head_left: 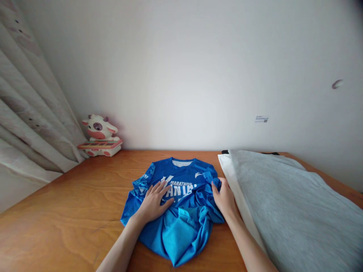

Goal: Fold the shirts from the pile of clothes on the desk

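A blue T-shirt with white lettering lies face up on the wooden table, its neckline toward the wall. Its upper part is fairly flat, while the lower part is bunched in folds toward me. My left hand rests flat on the left of the chest print, fingers spread. At the shirt's right side, my right hand is closed on bunched fabric around the sleeve. The right fingertips are partly hidden by the cloth.
Grey and white folded cloth is piled on the right, close beside my right forearm. A toy cow with a keyboard stands at the back left of the wooden table. A curtain hangs at left; a white wall rises behind.
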